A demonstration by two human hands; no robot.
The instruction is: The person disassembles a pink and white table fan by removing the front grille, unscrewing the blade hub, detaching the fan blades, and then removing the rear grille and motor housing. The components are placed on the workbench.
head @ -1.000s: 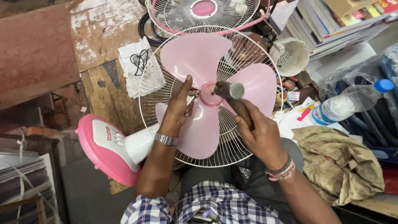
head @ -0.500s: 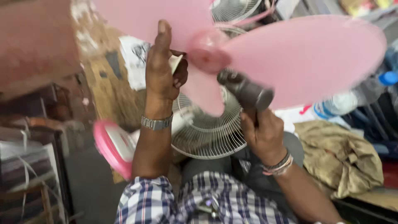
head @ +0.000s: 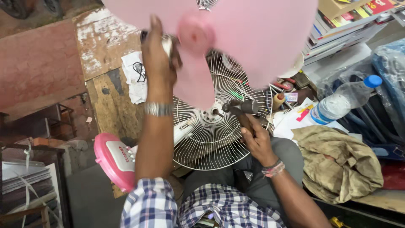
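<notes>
My left hand (head: 158, 55) holds a pink fan blade (head: 253, 33) raised high, close to the camera and clear of the fan. A metal watch is on that wrist. My right hand (head: 255, 141) grips the wooden handle of a hammer (head: 241, 107), whose dark head rests by the bare motor shaft (head: 215, 112). The white wire rear guard (head: 211, 135) of the fan lies on my lap. The fan's pink and white base (head: 116, 160) points to the lower left.
A plastic water bottle with a blue cap (head: 341, 103) lies at right, above a crumpled tan cloth (head: 341, 162). Stacked books (head: 350, 21) fill the top right. Small tools and papers (head: 291, 105) clutter the bench. A worn wooden board (head: 109, 46) stands at left.
The pink blade came off the motor shaft and my left hand lifted it up toward the camera. My right hand with the hammer stayed near the hub, lowering slightly.
</notes>
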